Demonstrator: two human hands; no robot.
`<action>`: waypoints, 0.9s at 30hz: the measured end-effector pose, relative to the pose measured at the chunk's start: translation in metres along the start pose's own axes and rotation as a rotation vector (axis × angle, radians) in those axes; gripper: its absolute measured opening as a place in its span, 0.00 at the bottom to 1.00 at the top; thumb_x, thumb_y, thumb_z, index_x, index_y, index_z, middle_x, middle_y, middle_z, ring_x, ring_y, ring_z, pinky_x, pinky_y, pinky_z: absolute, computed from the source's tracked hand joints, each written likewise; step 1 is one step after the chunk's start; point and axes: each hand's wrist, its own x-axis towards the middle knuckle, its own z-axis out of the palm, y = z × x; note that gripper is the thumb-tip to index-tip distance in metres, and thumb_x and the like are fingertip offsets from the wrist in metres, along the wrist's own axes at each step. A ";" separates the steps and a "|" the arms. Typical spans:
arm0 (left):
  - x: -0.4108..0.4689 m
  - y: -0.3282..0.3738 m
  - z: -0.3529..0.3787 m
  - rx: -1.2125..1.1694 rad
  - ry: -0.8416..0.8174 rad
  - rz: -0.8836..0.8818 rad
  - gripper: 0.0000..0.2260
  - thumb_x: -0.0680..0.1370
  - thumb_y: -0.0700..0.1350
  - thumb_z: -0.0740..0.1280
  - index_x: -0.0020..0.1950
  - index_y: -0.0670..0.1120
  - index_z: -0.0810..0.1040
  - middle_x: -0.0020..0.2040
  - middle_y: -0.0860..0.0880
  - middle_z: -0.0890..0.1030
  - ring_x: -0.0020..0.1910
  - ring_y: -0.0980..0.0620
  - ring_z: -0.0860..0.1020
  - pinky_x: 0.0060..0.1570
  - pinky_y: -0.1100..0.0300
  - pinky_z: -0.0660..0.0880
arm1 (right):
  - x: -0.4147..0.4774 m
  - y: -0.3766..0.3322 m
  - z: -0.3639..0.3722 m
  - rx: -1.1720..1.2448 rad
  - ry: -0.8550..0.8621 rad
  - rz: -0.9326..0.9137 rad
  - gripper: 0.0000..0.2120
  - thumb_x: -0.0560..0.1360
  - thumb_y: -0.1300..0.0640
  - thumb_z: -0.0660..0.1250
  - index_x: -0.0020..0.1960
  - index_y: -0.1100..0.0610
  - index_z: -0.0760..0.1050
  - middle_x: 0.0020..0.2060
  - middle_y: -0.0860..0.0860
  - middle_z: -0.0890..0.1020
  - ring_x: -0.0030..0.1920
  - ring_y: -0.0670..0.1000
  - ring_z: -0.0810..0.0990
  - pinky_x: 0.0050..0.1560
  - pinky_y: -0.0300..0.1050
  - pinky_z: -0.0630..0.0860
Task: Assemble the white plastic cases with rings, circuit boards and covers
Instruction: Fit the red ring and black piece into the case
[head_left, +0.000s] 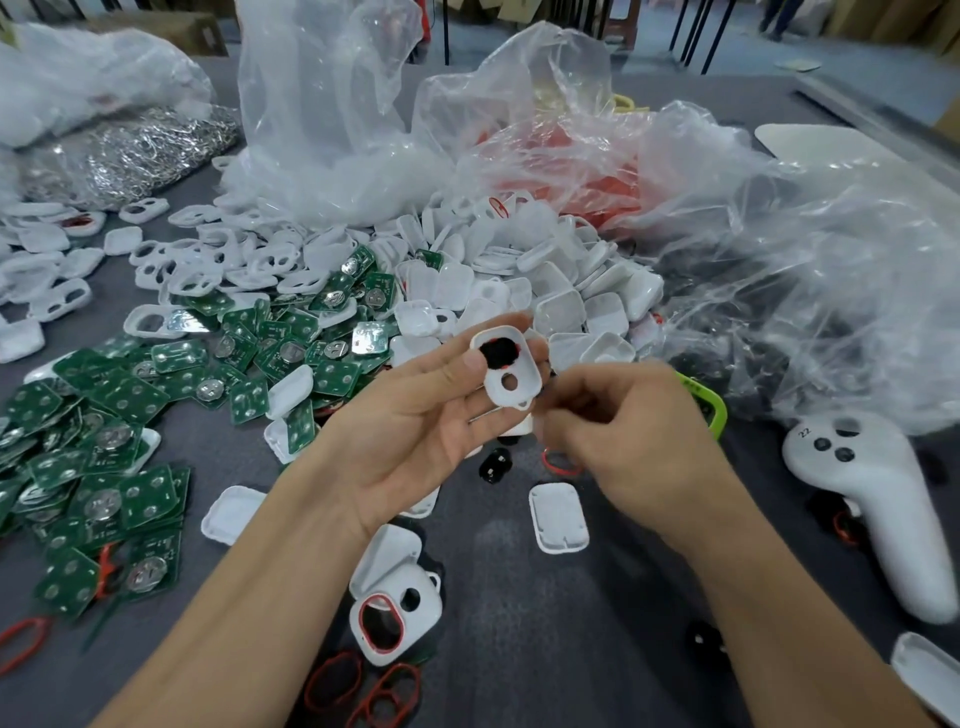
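My left hand (415, 415) holds a white plastic case (510, 370) between thumb and fingertips, above the grey table. The case has a black piece in its large opening and a small round hole below it. My right hand (623, 441) is beside the case's lower right corner with its fingers curled; what they pinch is hidden. Green circuit boards (156, 415) lie heaped at the left. White covers and cases (519, 275) are piled behind my hands. Red rings (387, 691) lie at the near edge, next to a case with a red ring fitted (395, 608).
Clear plastic bags (779, 260) rise at the back and right. A bag of metal rings (135, 156) sits far left. A white handheld controller (872, 499) lies at the right. Loose covers (558, 517) and black pieces (493, 465) are scattered under my hands.
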 end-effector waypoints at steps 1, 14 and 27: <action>0.000 -0.001 0.000 0.000 0.012 0.003 0.16 0.76 0.41 0.69 0.63 0.45 0.84 0.64 0.41 0.83 0.59 0.48 0.84 0.57 0.56 0.82 | 0.000 -0.002 -0.002 0.171 0.042 0.026 0.11 0.73 0.69 0.74 0.37 0.55 0.84 0.30 0.50 0.83 0.28 0.46 0.78 0.29 0.38 0.76; -0.001 -0.002 0.005 0.017 0.015 -0.026 0.28 0.63 0.45 0.85 0.62 0.43 0.85 0.60 0.40 0.84 0.55 0.46 0.85 0.56 0.56 0.82 | -0.003 -0.014 -0.006 0.894 -0.043 0.105 0.04 0.65 0.63 0.74 0.39 0.58 0.84 0.37 0.60 0.86 0.33 0.51 0.85 0.33 0.38 0.80; -0.002 -0.002 0.006 0.025 0.045 -0.062 0.16 0.74 0.41 0.71 0.61 0.42 0.85 0.55 0.43 0.86 0.50 0.50 0.87 0.46 0.60 0.83 | -0.003 -0.001 0.003 0.047 0.307 -0.429 0.11 0.68 0.66 0.79 0.41 0.50 0.86 0.45 0.43 0.87 0.50 0.47 0.86 0.51 0.32 0.77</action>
